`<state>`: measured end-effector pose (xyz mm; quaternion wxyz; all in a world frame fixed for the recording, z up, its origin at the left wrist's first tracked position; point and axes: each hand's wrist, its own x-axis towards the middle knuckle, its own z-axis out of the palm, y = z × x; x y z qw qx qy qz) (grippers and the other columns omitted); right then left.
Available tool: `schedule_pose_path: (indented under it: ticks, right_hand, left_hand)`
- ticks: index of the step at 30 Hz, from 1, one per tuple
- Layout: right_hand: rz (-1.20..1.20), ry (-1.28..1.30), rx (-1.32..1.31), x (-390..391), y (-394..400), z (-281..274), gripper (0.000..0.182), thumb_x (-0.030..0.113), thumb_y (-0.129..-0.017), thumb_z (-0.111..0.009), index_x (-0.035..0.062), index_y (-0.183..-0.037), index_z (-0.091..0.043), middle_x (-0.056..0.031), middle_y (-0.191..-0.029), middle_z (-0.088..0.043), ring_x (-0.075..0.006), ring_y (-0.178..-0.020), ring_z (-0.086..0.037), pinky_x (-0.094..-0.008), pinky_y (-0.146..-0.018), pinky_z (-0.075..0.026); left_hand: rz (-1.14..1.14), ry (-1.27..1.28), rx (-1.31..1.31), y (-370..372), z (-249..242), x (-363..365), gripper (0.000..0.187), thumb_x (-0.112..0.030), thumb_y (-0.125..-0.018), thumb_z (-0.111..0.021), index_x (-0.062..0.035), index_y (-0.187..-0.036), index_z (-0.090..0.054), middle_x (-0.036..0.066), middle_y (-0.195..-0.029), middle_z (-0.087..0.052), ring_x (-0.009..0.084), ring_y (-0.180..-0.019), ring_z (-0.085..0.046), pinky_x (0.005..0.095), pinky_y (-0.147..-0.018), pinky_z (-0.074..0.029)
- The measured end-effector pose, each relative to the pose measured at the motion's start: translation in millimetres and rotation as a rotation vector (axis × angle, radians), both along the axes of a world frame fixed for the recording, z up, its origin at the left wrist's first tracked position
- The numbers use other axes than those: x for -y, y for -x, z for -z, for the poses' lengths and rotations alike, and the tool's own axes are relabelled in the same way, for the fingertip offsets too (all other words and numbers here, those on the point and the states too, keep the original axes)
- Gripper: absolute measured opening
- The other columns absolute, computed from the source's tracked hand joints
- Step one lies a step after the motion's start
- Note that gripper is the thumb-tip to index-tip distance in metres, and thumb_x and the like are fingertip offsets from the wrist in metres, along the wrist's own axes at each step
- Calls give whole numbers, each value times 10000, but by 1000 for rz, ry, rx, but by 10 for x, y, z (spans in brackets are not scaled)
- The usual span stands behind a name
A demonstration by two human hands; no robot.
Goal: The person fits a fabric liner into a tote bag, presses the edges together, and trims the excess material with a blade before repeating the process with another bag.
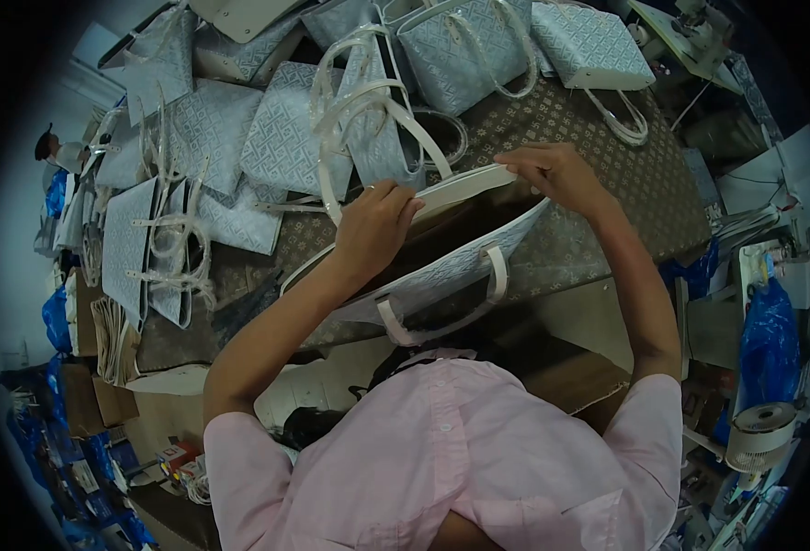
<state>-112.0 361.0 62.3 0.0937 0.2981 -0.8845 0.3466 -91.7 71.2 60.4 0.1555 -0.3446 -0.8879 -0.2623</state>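
An embossed silver handbag (446,273) sits at the table's near edge, its top gaping to show a dark brown lining. Along its far rim runs a smooth off-white strip (464,189). My left hand (374,230) has its fingers closed over the strip's left end. At the right end, my right hand (552,176) pinches the same strip between thumb and fingers. One white handle hangs down the bag's near side, while the other loops up beyond the far rim. My left forearm covers part of the bag's left end.
Several similar silver handbags (204,133) with plastic-wrapped handles crowd the table's far and left sides. A brown patterned cloth (639,207) covers the table. At right are a small fan (761,436) and a blue plastic bag (769,340); a cardboard box (111,404) stands lower left.
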Motion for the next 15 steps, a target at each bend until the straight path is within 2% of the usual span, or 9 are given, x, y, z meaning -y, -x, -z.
schedule_pose_path:
  ticks: [2,4,11,13,15]
  right_hand:
    - [29,-5,-2,1,6,1,259,42,-811,-636,105,-1059,-680,-84,-921,-684,-217,-726,-646,-327,-636,-505]
    - [12,-37,-59,4,26,23,215,91,-819,-650,83,-1032,-680,-100,-875,-678,-236,-715,-644,-334,-627,-500]
    - [-64,-20,-105,61,29,-54,138,111,-816,-656,43,-936,-669,-117,-832,-661,-272,-702,-639,-353,-617,-495]
    - [-99,-22,-81,107,16,-76,143,150,-839,-618,27,-901,-658,-125,-819,-658,-315,-733,-634,-387,-640,-498]
    - [-120,-32,-117,108,63,-20,143,152,-837,-624,32,-910,-653,-120,-818,-656,-306,-731,-637,-381,-631,-499]
  left_hand:
    - [-14,14,0,29,7,-80,122,-148,-857,-603,-28,-880,-597,105,-758,-550,276,-703,-578,374,-632,-474]
    - [39,180,-204,64,35,-128,152,-167,-877,-579,-26,-823,-566,106,-736,-551,263,-684,-585,360,-609,-476]
    - [69,245,-255,160,35,-407,208,-184,-900,-557,-42,-753,-519,90,-688,-536,238,-609,-579,323,-538,-472]
    - [72,293,-328,192,65,-444,227,-195,-909,-552,-51,-740,-505,79,-680,-531,219,-596,-582,309,-504,-468]
    - [79,286,-331,197,76,-435,228,-202,-910,-552,-53,-743,-506,76,-673,-526,210,-591,-583,304,-491,-467]
